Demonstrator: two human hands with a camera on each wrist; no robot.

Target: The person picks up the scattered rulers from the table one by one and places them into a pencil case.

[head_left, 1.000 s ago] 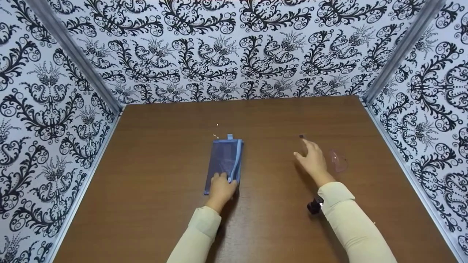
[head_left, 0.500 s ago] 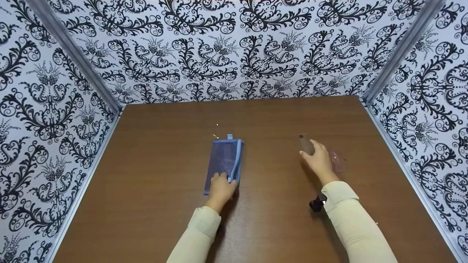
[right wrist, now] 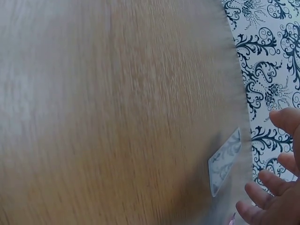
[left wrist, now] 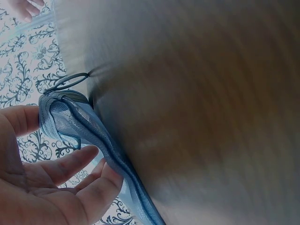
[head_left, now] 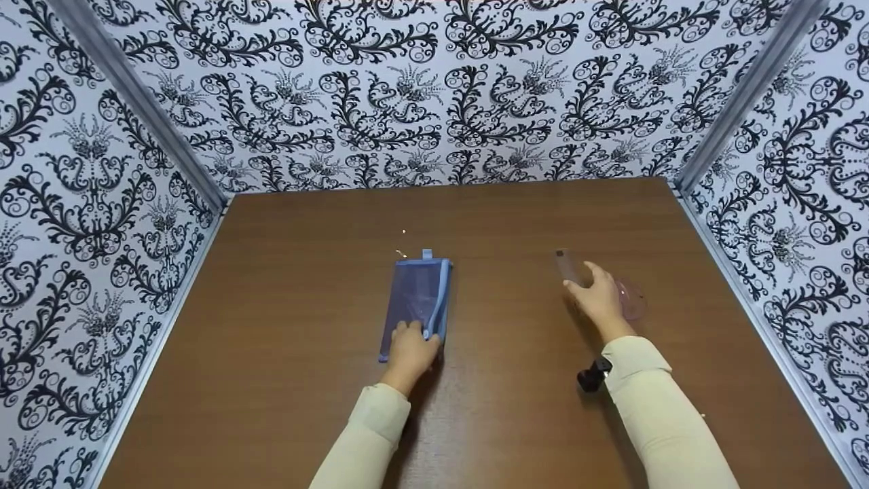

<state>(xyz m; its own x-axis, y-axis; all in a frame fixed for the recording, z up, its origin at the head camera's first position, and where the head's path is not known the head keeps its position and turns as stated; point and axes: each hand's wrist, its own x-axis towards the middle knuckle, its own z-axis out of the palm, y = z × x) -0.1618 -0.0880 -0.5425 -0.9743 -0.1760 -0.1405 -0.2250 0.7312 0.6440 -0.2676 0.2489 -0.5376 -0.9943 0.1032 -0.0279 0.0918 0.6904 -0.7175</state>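
A blue mesh zip pouch (head_left: 415, 288) lies flat left of centre, its zip along the right side and a small loop at the far end. My left hand (head_left: 412, 350) holds its near end, the thumb at the right edge; in the left wrist view the fingers (left wrist: 105, 187) bear on the pouch (left wrist: 93, 124). My right hand (head_left: 601, 302), fingers spread and apart, hovers just short of a clear flat strip (head_left: 569, 267), ruler-like, with a dark mark at its far end. The strip (right wrist: 225, 161) shows as a shiny plate in the right wrist view.
Right of my right hand lies a pink see-through half-round piece (head_left: 633, 300), like a protractor, partly hidden by the hand. The brown table (head_left: 305, 285) is bounded by patterned walls (head_left: 434, 102). A black wrist camera (head_left: 593, 375) sits under the right sleeve.
My right hand has drawn away to the right from the clear strip, which now shows more fully. The left hand and the pouch have stayed in place.
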